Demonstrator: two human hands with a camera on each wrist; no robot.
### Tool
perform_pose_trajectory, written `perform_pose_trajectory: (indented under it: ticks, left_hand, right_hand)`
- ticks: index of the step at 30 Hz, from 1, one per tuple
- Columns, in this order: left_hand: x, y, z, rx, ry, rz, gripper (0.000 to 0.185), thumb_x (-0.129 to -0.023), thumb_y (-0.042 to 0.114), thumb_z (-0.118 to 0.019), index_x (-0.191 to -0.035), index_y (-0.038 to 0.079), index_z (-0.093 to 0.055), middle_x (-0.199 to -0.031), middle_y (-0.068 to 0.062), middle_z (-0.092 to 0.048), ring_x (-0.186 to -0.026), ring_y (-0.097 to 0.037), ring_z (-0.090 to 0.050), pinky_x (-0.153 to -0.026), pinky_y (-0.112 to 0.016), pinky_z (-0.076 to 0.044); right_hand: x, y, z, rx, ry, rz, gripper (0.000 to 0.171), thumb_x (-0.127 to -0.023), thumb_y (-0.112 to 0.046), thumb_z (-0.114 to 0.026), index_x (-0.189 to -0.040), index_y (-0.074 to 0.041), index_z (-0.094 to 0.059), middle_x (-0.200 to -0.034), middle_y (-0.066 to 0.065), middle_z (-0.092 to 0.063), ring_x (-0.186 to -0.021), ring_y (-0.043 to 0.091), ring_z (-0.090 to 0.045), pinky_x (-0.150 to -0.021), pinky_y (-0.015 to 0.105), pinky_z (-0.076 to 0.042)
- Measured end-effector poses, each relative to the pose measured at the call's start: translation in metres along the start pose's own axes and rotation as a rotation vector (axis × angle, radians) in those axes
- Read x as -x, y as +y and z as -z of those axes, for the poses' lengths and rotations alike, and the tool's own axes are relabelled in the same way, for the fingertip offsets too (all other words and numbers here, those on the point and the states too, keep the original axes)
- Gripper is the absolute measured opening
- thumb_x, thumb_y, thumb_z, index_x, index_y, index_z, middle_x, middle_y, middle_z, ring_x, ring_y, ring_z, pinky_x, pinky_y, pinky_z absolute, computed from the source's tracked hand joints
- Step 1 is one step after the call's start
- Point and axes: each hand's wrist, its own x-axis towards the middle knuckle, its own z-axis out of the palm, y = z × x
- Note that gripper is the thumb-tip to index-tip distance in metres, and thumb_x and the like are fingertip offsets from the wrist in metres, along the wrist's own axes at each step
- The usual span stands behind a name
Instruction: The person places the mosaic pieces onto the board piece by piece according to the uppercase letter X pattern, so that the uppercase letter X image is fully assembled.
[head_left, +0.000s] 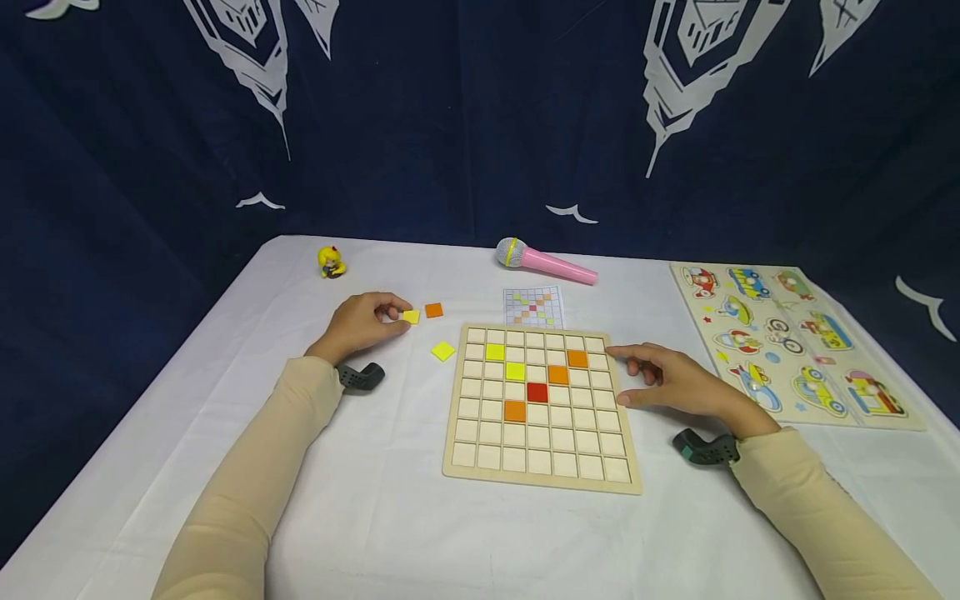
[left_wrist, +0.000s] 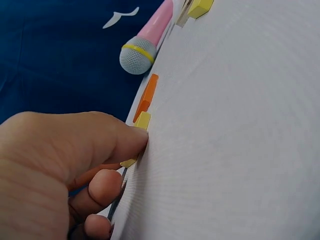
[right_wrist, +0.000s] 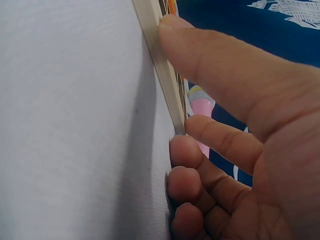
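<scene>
My left hand (head_left: pixel 365 322) is at the left of the table, pinching a yellow square tile (head_left: pixel 412 317) between thumb and finger. In the left wrist view the thumb covers the middle of that tile. Just beyond it lies an orange tile (head_left: pixel 434 310), and another yellow tile (head_left: pixel 443 351) is nearer the board. The wooden grid board (head_left: pixel 542 479) holds two yellow tiles, several orange ones and a red tile (head_left: pixel 537 392) among pale squares. With thumb and index fingertip, my right hand (head_left: pixel 671 379) touches the board's right edge; its other fingers bend loosely against the cloth.
Behind the board lies a small printed pattern card (head_left: pixel 532 307). A pink microphone (head_left: pixel 551 263) rests farther back, and a yellow-haired figurine (head_left: pixel 331 262) stands at the back left. On the right is a vehicle puzzle board (head_left: pixel 795 342). A dark blue curtain (head_left: pixel 465 125) hangs behind the table.
</scene>
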Motion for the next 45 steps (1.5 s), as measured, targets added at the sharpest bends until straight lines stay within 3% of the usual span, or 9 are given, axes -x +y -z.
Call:
perform_pose_trajectory:
  ticks: [14, 24, 37, 45]
  left_hand:
    - [0.000, 0.003, -0.003, 0.006, 0.017, 0.014, 0.031, -0.096, 0.023, -0.081, -0.123, 0.008, -0.078, -0.091, -0.001, -0.064, -0.083, -0.021, -0.052, -0.078, -0.035, -0.037]
    - [0.001, 0.007, -0.008, 0.074, 0.056, -0.057, 0.032, -0.094, 0.024, -0.083, -0.121, 0.007, -0.078, -0.079, 0.000, -0.058, -0.074, -0.021, -0.051, -0.074, -0.036, -0.039]
    - [0.005, 0.028, -0.012, 0.066, 0.086, -0.143, 0.032, -0.090, 0.027, -0.087, -0.117, 0.011, -0.080, -0.070, 0.003, -0.046, -0.066, -0.016, -0.042, -0.065, -0.034, -0.032]
    - [0.008, 0.051, -0.015, 0.064, 0.067, -0.193, 0.032, -0.088, 0.028, -0.087, -0.116, 0.013, -0.081, -0.069, 0.004, -0.044, -0.065, -0.016, -0.042, -0.065, -0.034, -0.031]
  right_hand:
    - [0.001, 0.002, 0.000, -0.001, 0.001, -0.004, 0.067, -0.090, -0.008, -0.088, -0.147, 0.009, -0.058, -0.103, 0.005, -0.053, -0.082, 0.015, -0.046, -0.072, 0.027, -0.040]
    - [0.002, 0.004, -0.001, -0.009, 0.004, 0.014, 0.067, -0.089, -0.007, -0.088, -0.146, 0.009, -0.058, -0.103, 0.004, -0.052, -0.081, 0.016, -0.046, -0.071, 0.027, -0.040]
    - [0.000, 0.002, -0.002, -0.002, 0.001, 0.012, 0.067, -0.089, -0.008, -0.088, -0.146, 0.009, -0.058, -0.102, 0.004, -0.053, -0.082, 0.015, -0.046, -0.071, 0.027, -0.040]
    - [-0.001, 0.003, 0.000, -0.004, -0.002, -0.005, 0.067, -0.090, -0.008, -0.088, -0.147, 0.009, -0.058, -0.103, 0.005, -0.053, -0.082, 0.015, -0.046, -0.072, 0.027, -0.040]
